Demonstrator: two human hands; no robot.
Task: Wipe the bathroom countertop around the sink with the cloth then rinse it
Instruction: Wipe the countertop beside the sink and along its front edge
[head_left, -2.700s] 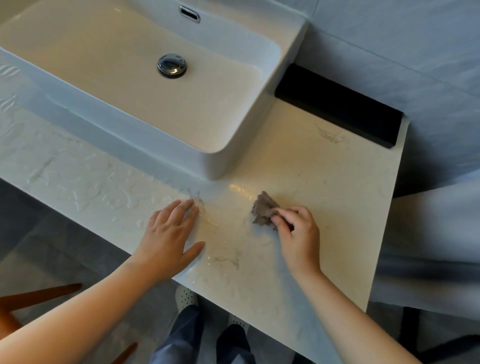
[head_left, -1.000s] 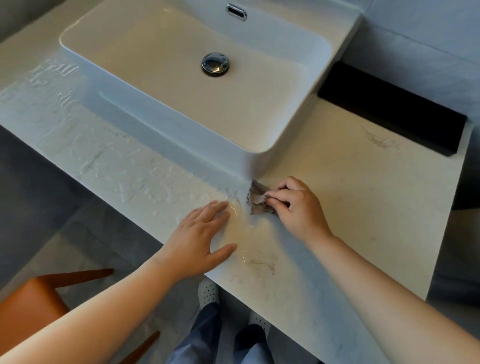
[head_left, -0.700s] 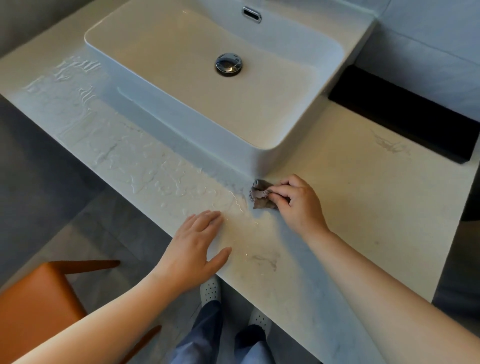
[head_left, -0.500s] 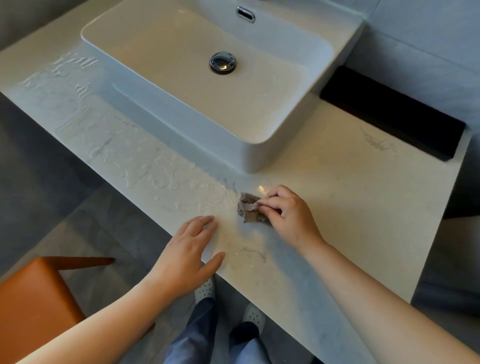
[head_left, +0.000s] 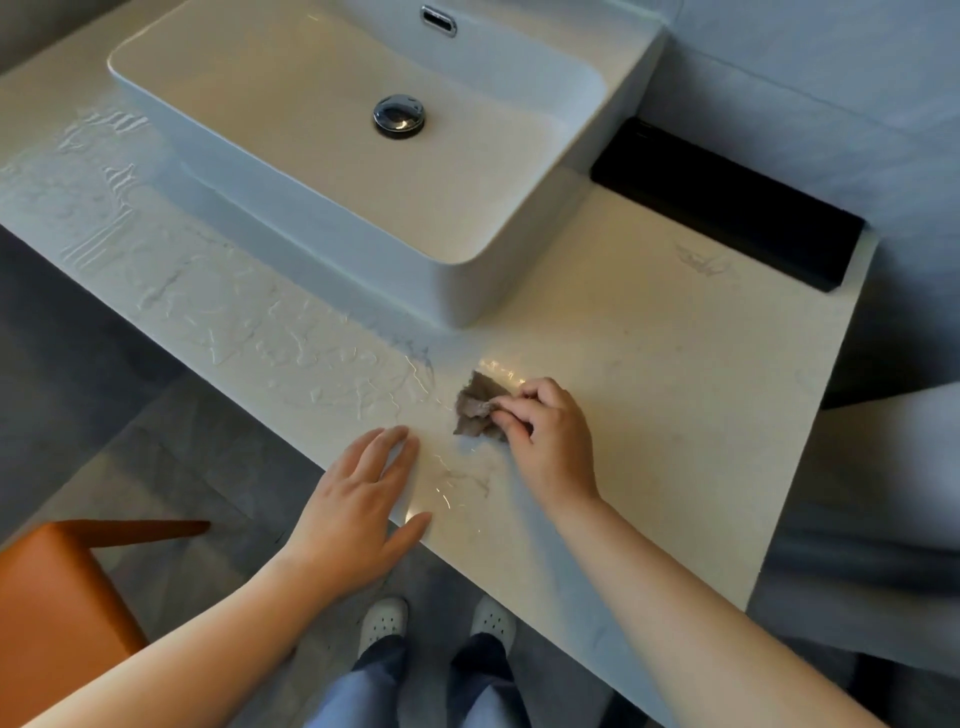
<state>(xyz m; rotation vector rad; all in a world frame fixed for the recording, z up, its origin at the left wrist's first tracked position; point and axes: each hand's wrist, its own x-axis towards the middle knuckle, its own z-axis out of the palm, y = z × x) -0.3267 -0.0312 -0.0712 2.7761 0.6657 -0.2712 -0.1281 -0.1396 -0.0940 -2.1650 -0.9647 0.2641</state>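
The right hand had drawn the cloth back from the foot of the sink toward the front edge of the desk. Its grip was closed on the crumpled cloth, which lay pressed on the desk near the flat, open left hand. Beaded water still covered the desk to the left, so the wiping looked only partly done and rinsing had not begun.

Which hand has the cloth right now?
The right hand pinches the grey cloth on the countertop; the left hand lies flat and holds nothing.
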